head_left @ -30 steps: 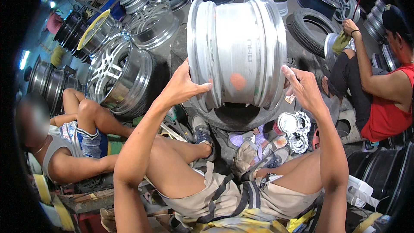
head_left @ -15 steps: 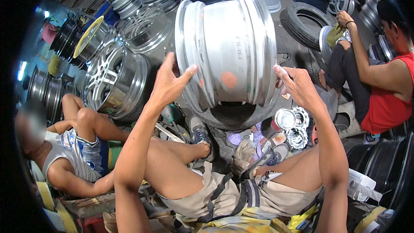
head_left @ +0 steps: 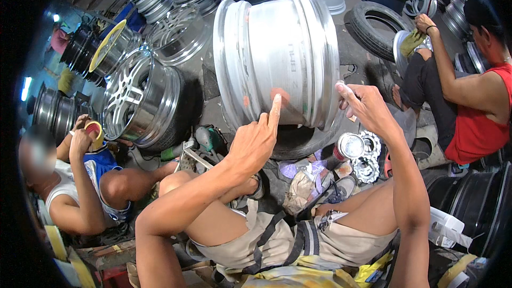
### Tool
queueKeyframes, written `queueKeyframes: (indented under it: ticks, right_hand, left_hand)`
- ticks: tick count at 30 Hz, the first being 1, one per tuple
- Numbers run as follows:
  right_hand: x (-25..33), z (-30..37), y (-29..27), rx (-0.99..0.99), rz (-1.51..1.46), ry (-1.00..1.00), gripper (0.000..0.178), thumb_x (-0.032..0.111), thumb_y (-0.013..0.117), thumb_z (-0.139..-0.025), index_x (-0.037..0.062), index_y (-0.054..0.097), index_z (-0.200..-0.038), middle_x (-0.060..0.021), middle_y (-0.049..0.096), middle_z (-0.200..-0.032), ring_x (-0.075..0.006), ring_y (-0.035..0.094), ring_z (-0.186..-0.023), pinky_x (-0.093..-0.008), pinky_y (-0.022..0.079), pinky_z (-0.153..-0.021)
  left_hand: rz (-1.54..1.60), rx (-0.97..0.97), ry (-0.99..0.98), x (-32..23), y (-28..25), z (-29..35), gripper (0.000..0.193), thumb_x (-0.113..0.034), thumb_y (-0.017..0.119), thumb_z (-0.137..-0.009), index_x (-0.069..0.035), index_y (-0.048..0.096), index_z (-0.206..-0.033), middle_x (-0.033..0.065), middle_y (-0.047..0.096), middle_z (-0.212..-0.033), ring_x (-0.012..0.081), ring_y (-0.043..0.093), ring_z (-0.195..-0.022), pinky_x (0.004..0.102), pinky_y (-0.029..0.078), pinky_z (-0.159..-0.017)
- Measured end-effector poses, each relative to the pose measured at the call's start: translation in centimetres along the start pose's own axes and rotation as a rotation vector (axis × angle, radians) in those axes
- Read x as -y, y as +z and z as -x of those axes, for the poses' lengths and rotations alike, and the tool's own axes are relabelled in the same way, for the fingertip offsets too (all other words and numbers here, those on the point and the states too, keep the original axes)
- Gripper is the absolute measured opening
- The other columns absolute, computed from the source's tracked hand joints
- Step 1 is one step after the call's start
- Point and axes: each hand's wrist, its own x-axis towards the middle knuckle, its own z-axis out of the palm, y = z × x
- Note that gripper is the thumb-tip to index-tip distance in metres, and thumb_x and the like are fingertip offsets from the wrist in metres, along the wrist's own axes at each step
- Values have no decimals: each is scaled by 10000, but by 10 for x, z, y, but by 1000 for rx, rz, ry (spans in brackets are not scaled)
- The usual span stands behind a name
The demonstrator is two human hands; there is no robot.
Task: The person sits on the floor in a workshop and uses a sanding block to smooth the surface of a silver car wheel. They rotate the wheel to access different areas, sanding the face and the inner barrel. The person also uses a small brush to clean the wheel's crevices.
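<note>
A large silver wheel rim (head_left: 272, 48) stands on its side in front of me, on a tire (head_left: 298, 146) lying flat. My left hand (head_left: 253, 141) holds nothing; its index finger stretches out to an orange patch (head_left: 279, 96) on the barrel, while the other fingers curl. At the rim's right edge is my right hand (head_left: 368, 108), thumb and fingers drawn together and whitish at the tips. Whether something small sits in them is hidden.
A round can (head_left: 351, 146) and toothed metal rings (head_left: 368, 169) lie right of my feet. A green power tool (head_left: 209, 137) is at left, near a spoked wheel (head_left: 128, 96). One person sits at left holding a yellow-and-red roll (head_left: 95, 132); another in red (head_left: 482, 122) works at right.
My left hand has gone from the rim's left edge to the orange patch, index finger out. My right hand stays put. The person at left has raised the roll.
</note>
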Motion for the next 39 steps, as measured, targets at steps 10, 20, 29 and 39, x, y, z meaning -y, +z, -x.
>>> queueKeyframes:
  ticks: [10, 20, 29, 39]
  right_hand:
    - [-7, 6, 1, 23, 18, -66, 553, 429, 533, -1068, -82, 729, -986, -172, 704, -745, -204, 634, -626, -365, 527, -664]
    - [0, 9, -4, 55, 31, 5, 553, 426, 533, -1066, -81, 726, -961, -184, 709, -765, -214, 642, -648, -370, 530, -683]
    - [-43, 20, 33, 3, 330, -331, 529, 423, 552, -1047, -70, 694, -917, -259, 674, -897, -466, 619, -818, -499, 502, -794]
    - [-90, 24, 97, -58, 340, -304, 312, 241, 447, -1084, 23, 669, -1104, -268, 642, -1002, -484, 633, -936, -562, 500, -795]
  left_hand:
    - [110, -88, 50, 2, 5, -3, 539, -91, 597, -962, 23, 392, -1448, 199, 667, -948, 365, 690, -743, 460, 557, -654]
    - [315, -272, -78, 15, -35, -23, 339, -108, 586, -988, -68, 520, -1318, 204, 674, -837, 414, 666, -743, 517, 504, -677]
    - [694, -618, -408, 78, -71, 1, 243, -214, 585, -1065, 8, 635, -981, 40, 620, -727, 96, 565, -646, 289, 473, -600]
    - [785, -352, -332, 80, 27, 13, 609, -449, 337, -1138, 80, 637, -1143, 55, 458, -748, 158, 411, -734, 358, 420, -693]
